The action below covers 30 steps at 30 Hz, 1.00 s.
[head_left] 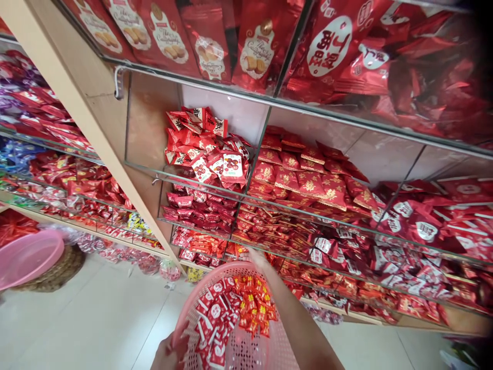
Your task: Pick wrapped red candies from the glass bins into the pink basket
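My left hand (172,351) grips the side of a pink plastic basket (185,311) at the bottom of the view. Inside the basket lie red-and-white wrapped candies (215,324) on the left and orange-red wrapped candies with yellow characters (256,306) on the right. Stretched over the basket's right rim, my right hand (259,261) is at a low shelf compartment of small orange-red packets (235,250). Motion blur smears its fingers, so whether it holds anything does not show.
Glass-fronted shelves (215,190) hold red packets, including gold-printed ones (304,180). A slanting wooden upright (96,133) divides them from more sweets at left. On the tiled floor (115,313), a pink basin (33,257) rests on a woven basket (63,272).
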Available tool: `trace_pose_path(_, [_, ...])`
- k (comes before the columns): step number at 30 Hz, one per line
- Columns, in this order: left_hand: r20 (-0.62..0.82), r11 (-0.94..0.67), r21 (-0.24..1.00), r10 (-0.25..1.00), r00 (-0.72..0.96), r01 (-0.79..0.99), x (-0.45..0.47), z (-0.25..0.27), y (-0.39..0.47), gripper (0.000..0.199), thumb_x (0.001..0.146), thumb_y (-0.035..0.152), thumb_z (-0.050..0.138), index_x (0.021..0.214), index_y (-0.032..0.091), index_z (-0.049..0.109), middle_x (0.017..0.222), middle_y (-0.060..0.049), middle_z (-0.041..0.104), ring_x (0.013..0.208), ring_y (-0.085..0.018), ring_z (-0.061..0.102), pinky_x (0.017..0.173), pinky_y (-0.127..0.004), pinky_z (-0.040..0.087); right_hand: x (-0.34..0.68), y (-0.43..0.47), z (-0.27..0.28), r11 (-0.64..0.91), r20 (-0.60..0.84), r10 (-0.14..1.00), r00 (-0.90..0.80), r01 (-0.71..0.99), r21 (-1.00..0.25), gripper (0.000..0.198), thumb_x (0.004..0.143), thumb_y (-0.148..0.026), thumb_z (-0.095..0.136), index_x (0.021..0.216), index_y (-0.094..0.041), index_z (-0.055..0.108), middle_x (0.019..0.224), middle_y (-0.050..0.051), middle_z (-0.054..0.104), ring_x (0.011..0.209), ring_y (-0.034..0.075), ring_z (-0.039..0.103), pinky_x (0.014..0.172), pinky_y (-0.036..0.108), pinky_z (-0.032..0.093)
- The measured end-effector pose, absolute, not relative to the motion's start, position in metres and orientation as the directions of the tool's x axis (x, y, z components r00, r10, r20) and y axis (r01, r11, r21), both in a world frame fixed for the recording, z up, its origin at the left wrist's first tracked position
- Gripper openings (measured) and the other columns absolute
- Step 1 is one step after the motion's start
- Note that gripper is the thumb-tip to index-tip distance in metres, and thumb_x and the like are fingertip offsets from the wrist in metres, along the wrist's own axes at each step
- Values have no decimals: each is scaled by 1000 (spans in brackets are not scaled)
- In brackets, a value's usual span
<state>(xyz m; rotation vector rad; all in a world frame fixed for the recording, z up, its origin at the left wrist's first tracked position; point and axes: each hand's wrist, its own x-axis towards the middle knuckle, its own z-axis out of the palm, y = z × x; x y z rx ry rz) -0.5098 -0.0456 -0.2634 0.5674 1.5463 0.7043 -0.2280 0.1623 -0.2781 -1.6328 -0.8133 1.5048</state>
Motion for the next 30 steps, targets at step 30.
trace_pose_path(30, [-749, 751, 660, 660, -56, 19, -515, -264, -42, 44, 56, 31, 67, 97, 16, 58, 75, -5, 61, 71, -19, 57, 56, -26, 48, -246, -27, -281, -281, -577, 694, 430, -577, -767, 43, 55, -37, 82, 93, -25, 67, 87, -1, 68, 77, 16, 65, 72, 28, 51])
